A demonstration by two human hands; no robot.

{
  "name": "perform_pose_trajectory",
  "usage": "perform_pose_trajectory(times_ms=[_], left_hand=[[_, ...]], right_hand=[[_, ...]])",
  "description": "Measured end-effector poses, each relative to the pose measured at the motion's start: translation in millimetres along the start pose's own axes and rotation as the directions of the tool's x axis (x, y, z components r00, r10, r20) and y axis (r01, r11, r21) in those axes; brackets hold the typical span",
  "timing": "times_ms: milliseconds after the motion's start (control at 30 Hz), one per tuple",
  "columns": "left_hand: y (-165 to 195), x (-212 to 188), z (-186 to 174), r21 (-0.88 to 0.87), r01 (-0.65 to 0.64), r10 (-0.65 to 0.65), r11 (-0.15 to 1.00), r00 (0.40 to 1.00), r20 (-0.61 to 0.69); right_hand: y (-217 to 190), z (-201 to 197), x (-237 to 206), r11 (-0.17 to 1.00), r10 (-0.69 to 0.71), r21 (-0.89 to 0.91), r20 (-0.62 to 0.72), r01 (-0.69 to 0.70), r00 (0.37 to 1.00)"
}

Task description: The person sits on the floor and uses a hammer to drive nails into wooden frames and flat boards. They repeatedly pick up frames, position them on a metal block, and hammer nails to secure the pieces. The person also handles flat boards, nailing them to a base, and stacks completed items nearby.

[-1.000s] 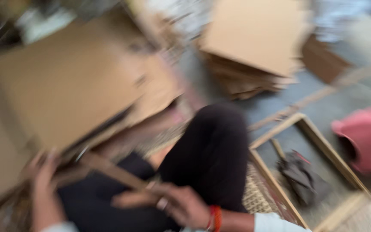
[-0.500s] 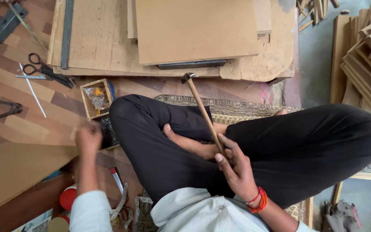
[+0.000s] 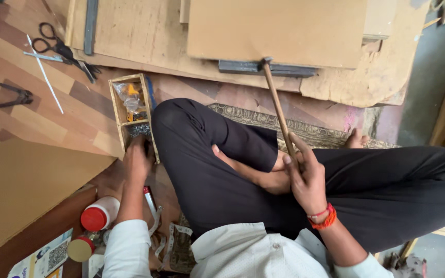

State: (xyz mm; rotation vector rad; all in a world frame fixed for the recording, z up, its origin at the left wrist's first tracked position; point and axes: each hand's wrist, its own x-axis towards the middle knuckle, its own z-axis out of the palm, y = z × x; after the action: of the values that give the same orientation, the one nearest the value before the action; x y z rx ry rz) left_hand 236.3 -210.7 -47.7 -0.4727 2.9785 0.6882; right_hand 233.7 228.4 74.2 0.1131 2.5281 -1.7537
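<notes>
I sit cross-legged in black trousers on the floor. My right hand [image 3: 305,177] grips the wooden handle of a hammer [image 3: 277,103], whose metal head rests at the edge of a brown board [image 3: 279,28] by a dark metal bar [image 3: 243,67]. My left hand [image 3: 137,157] reaches into the near compartment of a small wooden box [image 3: 117,110] that holds small dark nails and a plastic bag; whether the fingers hold anything is hidden.
Scissors [image 3: 60,49], a thin white rod [image 3: 45,74] and black pincers [image 3: 9,95] lie on the wood-patterned floor at left. A large brown sheet [image 3: 21,190] lies at lower left, beside a red-capped white bottle [image 3: 99,215]. Wooden frames stand at far right.
The view has swung from stacked boards down to my lap. My left hand has moved up from the floor into the wooden box. The hammer stays in my right hand.
</notes>
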Motion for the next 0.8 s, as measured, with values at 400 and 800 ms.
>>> perform_pose_trajectory(times_ms=[400,800], left_hand=[[-4.3,-3.1,4.2,-0.151,-0.018,-0.008,0.988,0.985,-0.17],[59.7,49.0,-26.4,-0.77,-0.165,-0.169,0.616,0.927,-0.334]], right_hand=[[5.1,-6.8,8.7,0.999,0.016,-0.047,0.026,-0.015,1.0],[2.8,-8.2,4.5,0.994,-0.041,-0.104,0.001,0.041,0.999]])
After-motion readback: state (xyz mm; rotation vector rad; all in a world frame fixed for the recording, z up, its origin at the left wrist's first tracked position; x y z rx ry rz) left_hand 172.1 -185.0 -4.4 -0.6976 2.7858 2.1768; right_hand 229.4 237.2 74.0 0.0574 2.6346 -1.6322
